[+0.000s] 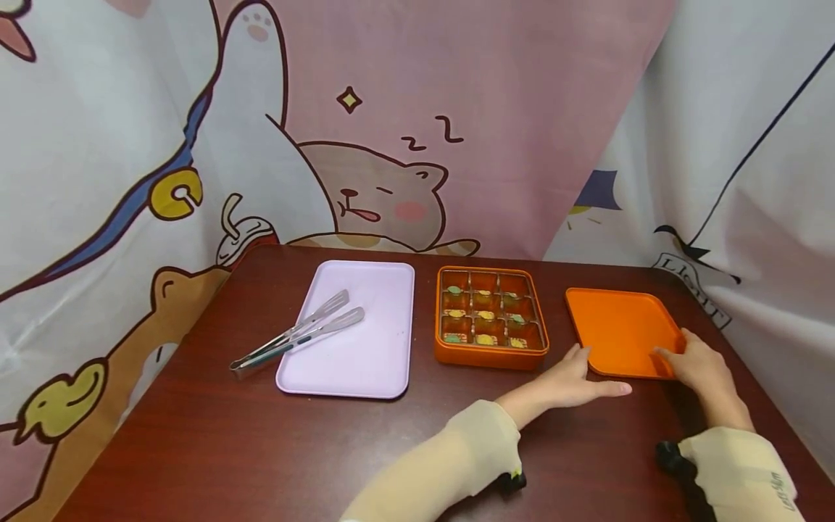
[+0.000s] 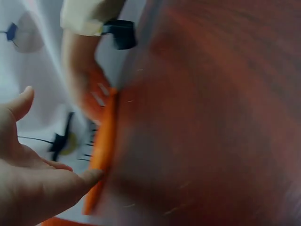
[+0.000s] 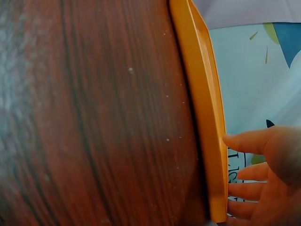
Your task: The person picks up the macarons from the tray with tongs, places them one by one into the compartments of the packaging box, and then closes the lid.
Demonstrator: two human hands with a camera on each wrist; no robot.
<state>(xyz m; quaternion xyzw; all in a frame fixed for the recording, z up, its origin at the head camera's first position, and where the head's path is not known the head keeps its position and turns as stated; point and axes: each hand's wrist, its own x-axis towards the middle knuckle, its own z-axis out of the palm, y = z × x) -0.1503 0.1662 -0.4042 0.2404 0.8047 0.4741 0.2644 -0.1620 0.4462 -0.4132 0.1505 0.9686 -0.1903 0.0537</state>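
An orange lid (image 1: 625,330) with a low raised rim lies on the table at the right, its hollow side up. My left hand (image 1: 570,383) is at the lid's near left corner, fingers extended and thumb spread away from them. In the left wrist view, that hand's thumb and a finger (image 2: 91,176) stand far apart, one fingertip overlapping the lid's edge. At the lid's right side is my right hand (image 1: 707,370). Its thumb (image 3: 244,141) meets the rim in the right wrist view, while the other fingers reach along the outer side, fairly straight.
Left of the lid stands an orange box (image 1: 492,355) with a clear divided insert holding several small wrapped pieces. Farther left, metal tongs (image 1: 300,337) lie partly across a pale lilac tray (image 1: 385,370). A printed curtain (image 1: 509,145) hangs behind and beside the brown table (image 1: 261,449).
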